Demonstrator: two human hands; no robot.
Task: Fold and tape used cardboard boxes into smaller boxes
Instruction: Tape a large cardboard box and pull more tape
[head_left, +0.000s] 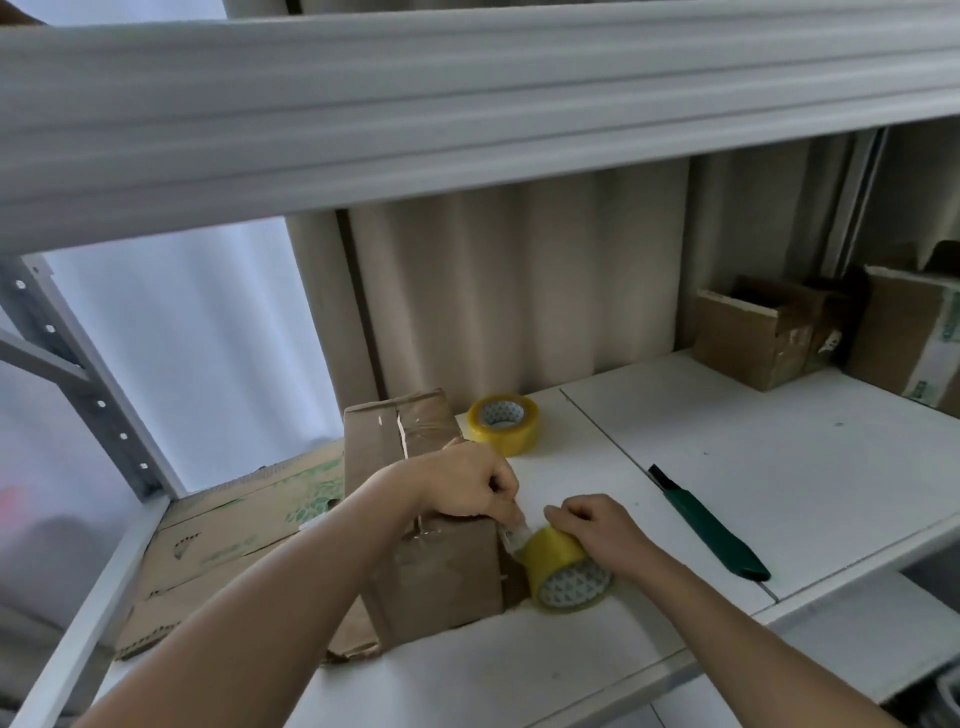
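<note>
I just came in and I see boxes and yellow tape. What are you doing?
A person is taping a small cardboard box on a white shelf. The right hand holds a yellow tape roll beside the box, while the left hand pinches the tape's loose end at the box's top edge. A second tape roll and a green knife lie nearby, untouched.

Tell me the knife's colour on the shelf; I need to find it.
Dark green handle, black tip, on the utility knife; head view.

Left hand (470, 486) pinches tape end on box (415, 519) — right hand (597, 530) grips roll (563, 569).
</note>
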